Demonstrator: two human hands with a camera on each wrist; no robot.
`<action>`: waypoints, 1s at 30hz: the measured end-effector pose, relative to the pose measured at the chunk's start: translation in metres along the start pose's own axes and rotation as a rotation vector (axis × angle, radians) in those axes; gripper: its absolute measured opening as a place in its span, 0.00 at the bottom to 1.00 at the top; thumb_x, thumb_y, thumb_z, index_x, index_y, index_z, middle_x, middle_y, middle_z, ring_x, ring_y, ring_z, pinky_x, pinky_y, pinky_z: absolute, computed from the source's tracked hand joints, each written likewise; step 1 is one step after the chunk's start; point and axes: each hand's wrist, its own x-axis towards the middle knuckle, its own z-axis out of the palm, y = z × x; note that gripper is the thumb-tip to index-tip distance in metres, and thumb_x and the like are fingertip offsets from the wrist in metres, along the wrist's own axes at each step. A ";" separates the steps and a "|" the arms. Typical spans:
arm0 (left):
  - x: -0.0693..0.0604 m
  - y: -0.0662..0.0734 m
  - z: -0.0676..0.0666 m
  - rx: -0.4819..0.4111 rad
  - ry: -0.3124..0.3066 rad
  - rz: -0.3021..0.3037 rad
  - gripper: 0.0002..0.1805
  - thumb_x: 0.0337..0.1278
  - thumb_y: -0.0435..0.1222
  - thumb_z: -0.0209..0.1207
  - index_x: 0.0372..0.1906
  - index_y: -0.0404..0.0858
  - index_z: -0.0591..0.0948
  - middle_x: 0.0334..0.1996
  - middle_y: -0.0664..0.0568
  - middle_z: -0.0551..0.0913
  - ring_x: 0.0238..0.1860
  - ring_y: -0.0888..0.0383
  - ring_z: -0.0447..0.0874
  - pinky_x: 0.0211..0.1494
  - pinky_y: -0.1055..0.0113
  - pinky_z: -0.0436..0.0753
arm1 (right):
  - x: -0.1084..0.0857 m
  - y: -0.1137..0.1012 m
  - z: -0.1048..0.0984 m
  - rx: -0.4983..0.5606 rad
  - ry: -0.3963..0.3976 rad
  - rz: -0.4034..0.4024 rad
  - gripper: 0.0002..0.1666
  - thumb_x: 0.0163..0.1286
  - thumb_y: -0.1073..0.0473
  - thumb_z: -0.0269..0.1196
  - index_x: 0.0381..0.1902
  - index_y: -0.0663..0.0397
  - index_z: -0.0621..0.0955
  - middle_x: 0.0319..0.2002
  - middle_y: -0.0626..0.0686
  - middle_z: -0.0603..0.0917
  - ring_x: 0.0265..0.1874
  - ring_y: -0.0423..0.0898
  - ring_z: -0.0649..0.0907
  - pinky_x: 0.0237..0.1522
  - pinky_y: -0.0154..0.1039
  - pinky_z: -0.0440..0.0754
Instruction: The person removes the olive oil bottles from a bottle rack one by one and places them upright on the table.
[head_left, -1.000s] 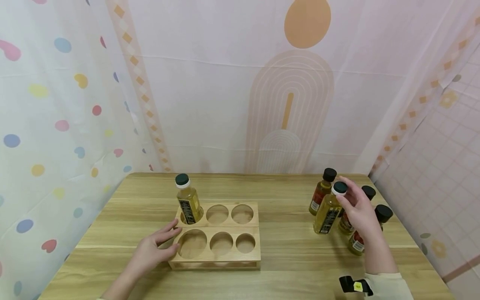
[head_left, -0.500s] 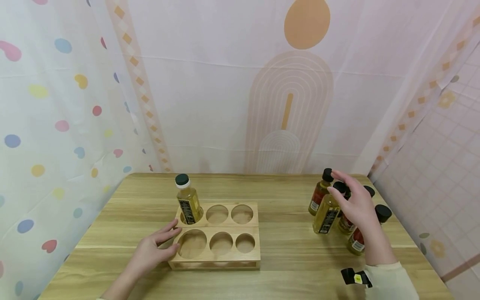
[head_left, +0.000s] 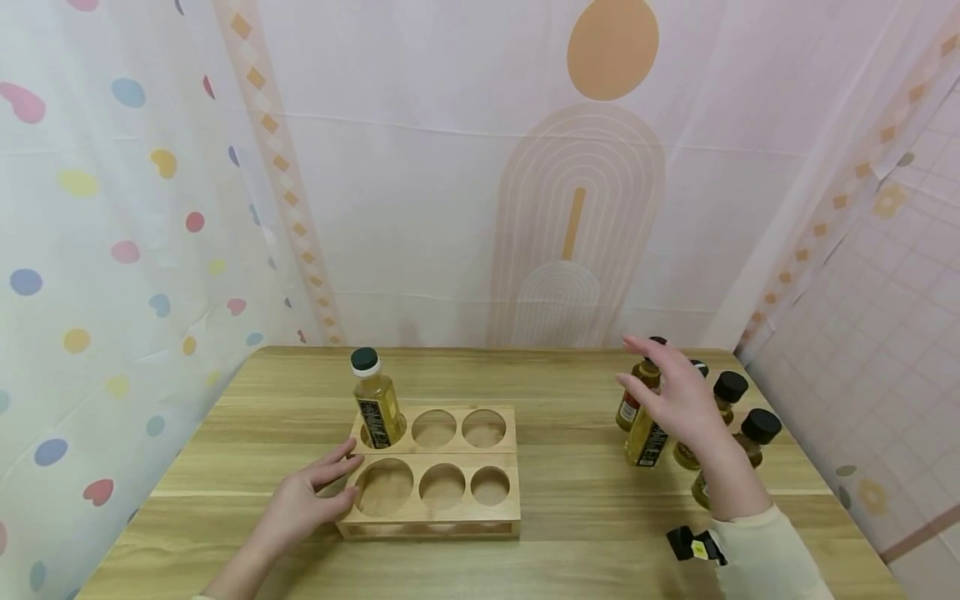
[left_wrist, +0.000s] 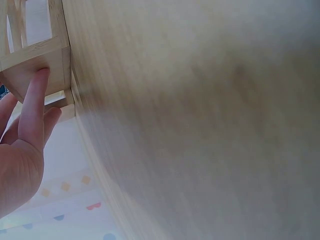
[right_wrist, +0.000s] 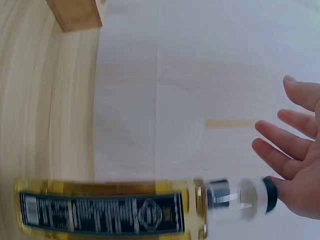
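Observation:
My left hand [head_left: 300, 504] touches the left end of a wooden bottle rack [head_left: 465, 456] with extended fingers; in the left wrist view a fingertip presses the rack's end panel [left_wrist: 55, 77]. A green-capped bottle of yellow oil [head_left: 378, 408] stands in the rack's back left hole. Over the bottles at the right, my right hand [head_left: 678, 396] has its fingers spread and grips nothing. It partly hides a dark-labelled oil bottle [head_left: 647, 439]. In the right wrist view, that bottle's green cap [right_wrist: 270, 194] appears beside the hand, though contact cannot be told.
A red-labelled bottle [head_left: 628, 410] stands behind the oil bottle. Further right are black-capped bottles, including one near the front [head_left: 763, 427] and another behind it [head_left: 729, 387]. The wooden table [head_left: 570, 533] backs onto a patterned curtain [head_left: 420, 208].
My right hand has left the oil bottle's cap and moved left, fingers spreading. The bottle stays about where it was. My left hand and the rack have not moved.

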 end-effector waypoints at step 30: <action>-0.001 0.002 0.000 -0.018 -0.002 -0.019 0.26 0.58 0.39 0.69 0.61 0.37 0.81 0.71 0.52 0.68 0.69 0.46 0.66 0.66 0.46 0.67 | 0.028 -0.068 0.118 0.291 -0.229 0.020 0.36 0.63 0.59 0.71 0.67 0.60 0.73 0.59 0.57 0.81 0.60 0.55 0.78 0.65 0.53 0.70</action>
